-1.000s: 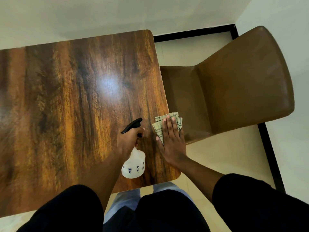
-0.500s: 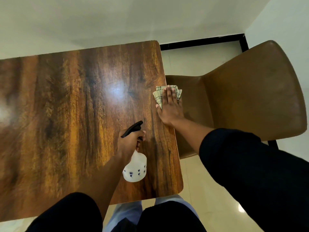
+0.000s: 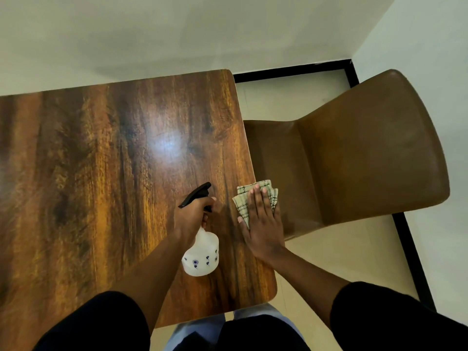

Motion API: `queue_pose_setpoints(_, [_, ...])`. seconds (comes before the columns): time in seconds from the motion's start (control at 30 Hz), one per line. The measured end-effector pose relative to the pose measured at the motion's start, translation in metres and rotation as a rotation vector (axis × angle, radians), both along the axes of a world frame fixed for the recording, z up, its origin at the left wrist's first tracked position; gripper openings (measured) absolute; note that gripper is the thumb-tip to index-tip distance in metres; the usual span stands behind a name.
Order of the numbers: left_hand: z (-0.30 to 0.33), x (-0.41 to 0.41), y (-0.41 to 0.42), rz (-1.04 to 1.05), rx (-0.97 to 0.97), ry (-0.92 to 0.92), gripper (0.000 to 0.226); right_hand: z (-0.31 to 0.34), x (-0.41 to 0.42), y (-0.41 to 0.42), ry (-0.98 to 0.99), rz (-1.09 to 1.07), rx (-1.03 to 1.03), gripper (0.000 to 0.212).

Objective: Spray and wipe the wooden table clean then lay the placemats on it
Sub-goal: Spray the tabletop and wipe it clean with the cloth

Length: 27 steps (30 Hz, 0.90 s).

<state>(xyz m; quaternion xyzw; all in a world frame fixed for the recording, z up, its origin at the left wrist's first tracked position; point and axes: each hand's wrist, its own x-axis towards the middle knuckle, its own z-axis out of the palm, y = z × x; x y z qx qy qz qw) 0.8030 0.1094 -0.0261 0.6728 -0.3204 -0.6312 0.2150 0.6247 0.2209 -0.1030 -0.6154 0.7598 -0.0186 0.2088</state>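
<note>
The glossy wooden table point(image 3: 101, 173) fills the left half of the view. My left hand point(image 3: 192, 216) grips the neck of a white spray bottle point(image 3: 201, 257) with a black trigger head, held tilted just above the table's right side. My right hand point(image 3: 262, 224) lies flat, fingers together, pressing a folded checked cloth point(image 3: 243, 201) onto the table's right edge. The cloth overhangs the edge slightly. No placemats are in view.
A brown padded chair point(image 3: 367, 158) stands tight against the table's right edge, its seat partly under it. A black floor border point(image 3: 410, 249) runs behind and beside the chair. Pale wall lies beyond the table's far edge.
My right hand has slid the cloth back toward me along the right edge, after reaching further away half a second ago. The left hand and bottle have barely moved.
</note>
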Motion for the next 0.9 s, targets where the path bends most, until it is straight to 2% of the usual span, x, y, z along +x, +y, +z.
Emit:
queue_pose_setpoints(0.1, [-0.004,0.006,-0.014,-0.023,0.019,0.025,0.029,-0.002,-0.003,-0.022,0.013,0.008,0.011,0.076])
queue_pose_setpoints(0.27, [0.005,0.011,-0.048,-0.013,0.044,0.089,0.011,-0.002,-0.013,-0.105,0.002,-0.012,0.007,0.077])
queue_pose_setpoints(0.47, [0.018,0.017,-0.095,-0.060,-0.039,0.190,0.046,-0.005,-0.030,-0.223,0.049,0.024,-0.016,0.080])
queue_pose_setpoints(0.6, [0.021,0.022,-0.118,-0.021,-0.080,0.208,0.046,-0.003,-0.038,-0.274,0.059,0.037,-0.005,0.081])
queue_pose_setpoints(0.7, [0.014,0.026,-0.126,-0.035,-0.057,0.179,0.024,-0.004,-0.033,-0.275,0.074,0.014,-0.013,0.080])
queue_pose_setpoints(0.8, [0.008,0.029,-0.128,-0.028,-0.037,0.150,0.038,-0.007,-0.021,-0.247,0.068,0.013,-0.083,0.080])
queue_pose_setpoints(0.9, [0.012,0.026,-0.125,-0.010,-0.029,0.192,0.026,-0.009,-0.007,-0.204,0.070,0.055,-0.139,0.076])
